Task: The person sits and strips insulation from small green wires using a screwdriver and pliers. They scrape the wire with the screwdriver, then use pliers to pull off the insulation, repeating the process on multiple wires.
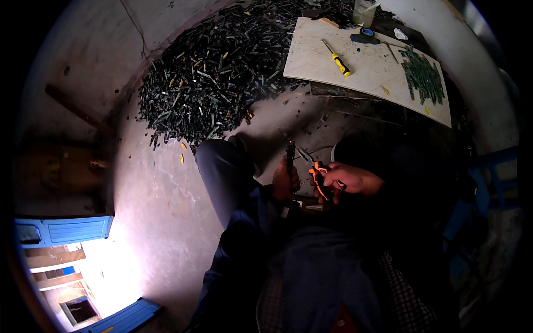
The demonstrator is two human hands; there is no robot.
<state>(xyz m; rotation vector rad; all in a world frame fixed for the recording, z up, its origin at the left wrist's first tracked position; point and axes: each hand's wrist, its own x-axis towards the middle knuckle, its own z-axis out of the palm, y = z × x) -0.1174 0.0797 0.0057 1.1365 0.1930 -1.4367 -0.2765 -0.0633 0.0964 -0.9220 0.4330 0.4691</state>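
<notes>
My left hand (284, 182) is closed around a narrow dark strip-like piece (290, 153), which sticks up past the fingers; its exact kind is too dim to tell. In my right hand (353, 179) is a pair of long-nose pliers (320, 175) with orange and black handles. The metal jaws point up and left, close beside the strip; whether they touch it I cannot tell. Both hands are low, between my knees. Below them, partly in shadow, lie a few small pale pieces (300, 204).
A large heap of dark strips (216, 75) covers the floor ahead. On a pale board (362, 79) at right lie a yellow-black screwdriver (340, 64), a blue-cored tape roll (366, 32) and green strips (422, 77). A plastic cup (364, 14) stands behind. Blue doors (75, 231) are at lower left.
</notes>
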